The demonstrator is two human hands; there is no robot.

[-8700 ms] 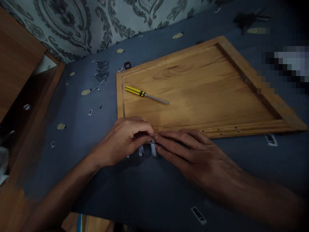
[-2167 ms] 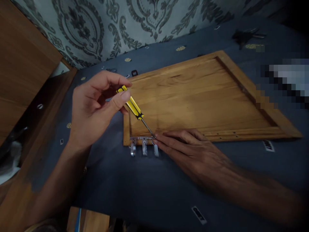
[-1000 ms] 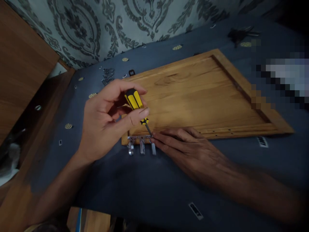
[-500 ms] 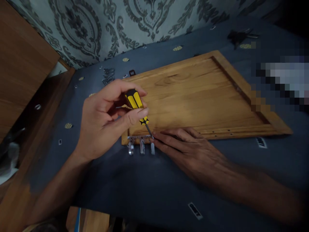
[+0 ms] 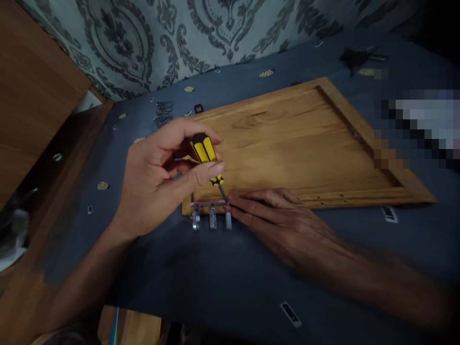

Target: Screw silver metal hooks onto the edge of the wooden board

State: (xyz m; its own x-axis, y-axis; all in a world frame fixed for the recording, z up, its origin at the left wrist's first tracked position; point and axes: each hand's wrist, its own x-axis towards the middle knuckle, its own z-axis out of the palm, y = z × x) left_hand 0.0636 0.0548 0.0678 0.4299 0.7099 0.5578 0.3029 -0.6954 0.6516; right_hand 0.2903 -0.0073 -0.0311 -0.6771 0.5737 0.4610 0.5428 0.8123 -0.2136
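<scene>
My left hand [image 5: 161, 177] grips a yellow and black screwdriver [image 5: 205, 154] by its handle, held steeply, with the tip down at the right end of a metal hook rail [image 5: 210, 213]. The rail has three hooks and sits against the near left corner of a wooden panel [image 5: 287, 139] lying flat on the blue cloth. My right hand [image 5: 276, 215] lies low on the cloth with its fingers stretched out together, fingertips pressed against the rail's right end beside the screwdriver tip.
Blue cloth [image 5: 215, 278] covers the surface, dotted with small loose hardware pieces and yellow discs [image 5: 102, 185]. A pile of metal hooks [image 5: 162, 112] lies at the back left. Wooden furniture [image 5: 32, 96] stands at the left. Patterned wallpaper runs behind. A dark object [image 5: 354, 56] lies far right.
My left hand picked the screwdriver off the panel and set its tip on the rail's right end. Over the last second the handle stood slightly steeper; my right hand stayed at the rail.
</scene>
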